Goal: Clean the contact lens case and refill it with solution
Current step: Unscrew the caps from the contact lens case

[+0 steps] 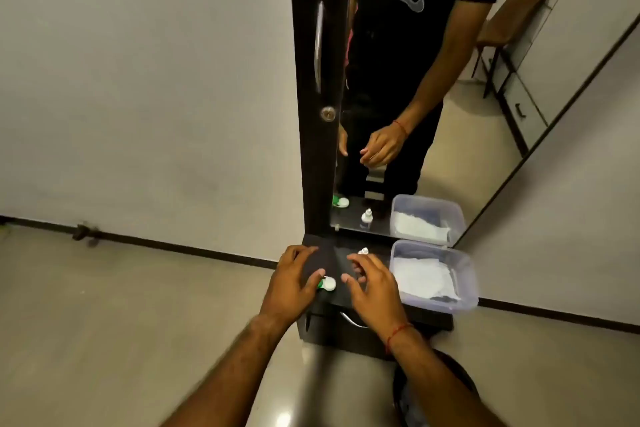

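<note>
A small contact lens case [327, 283] with a white cap and a green cap lies on the dark shelf top [329, 260] below the mirror. My left hand [294, 282] rests over its green side, thumb touching the case. My right hand [372, 284] hovers just right of the case with fingers spread and holds nothing. A small white solution bottle [363, 251] stands behind my right hand, mostly hidden by the fingers.
A clear plastic tub [465, 274] with white cloth or tissue inside sits on the shelf's right end. A tall mirror [433, 87] rises behind the shelf. A drawer handle [349, 320] shows below the shelf. A dark bin [405, 395] stands on the floor.
</note>
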